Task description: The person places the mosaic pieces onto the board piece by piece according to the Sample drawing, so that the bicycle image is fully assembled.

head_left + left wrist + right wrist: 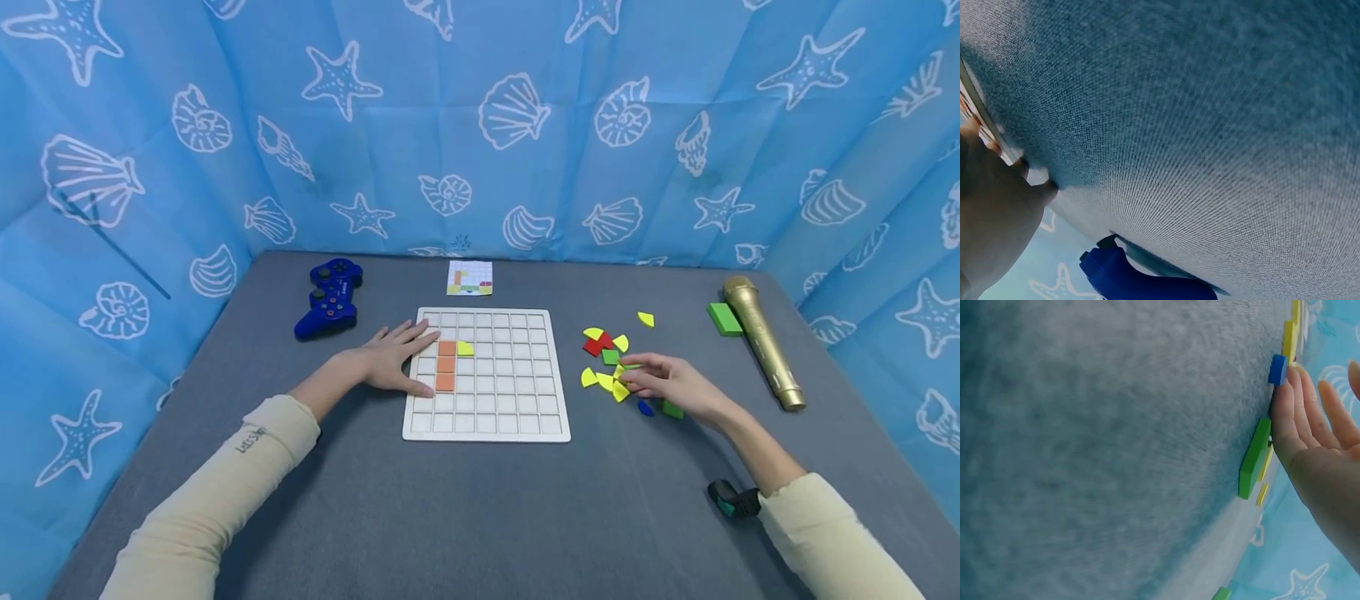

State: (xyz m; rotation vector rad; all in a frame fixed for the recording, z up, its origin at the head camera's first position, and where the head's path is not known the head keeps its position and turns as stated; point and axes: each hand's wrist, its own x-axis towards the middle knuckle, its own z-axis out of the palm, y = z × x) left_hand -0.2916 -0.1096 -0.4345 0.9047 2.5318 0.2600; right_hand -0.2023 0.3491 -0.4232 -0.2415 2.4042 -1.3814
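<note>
Showing L hand (393, 360) w/ fingers spread over left edge of white grid board (506, 427) on gray tabletop (450, 517), bearing 3 orange sq. tiles (446, 365) & 1 yellow quarter-circle (465, 348); also R hand (678, 385) w/ fingers loosely extended at loose yellow tiles (588, 377), right of board.

From where I stand, I see a long, loose cream left sleeve (210, 500) with soft creases along it, ending in a broad cuff (281, 425) short of the wrist. Small dark lettering (251, 439) runs across the fabric there, too small for me to read surely. The right sleeve (828, 529) is the same plain cream. Beside its edge shows a black wristband (742, 502) with a rounded housing and a teal patch (726, 506). The fingers (1284, 415) are bare.
</note>
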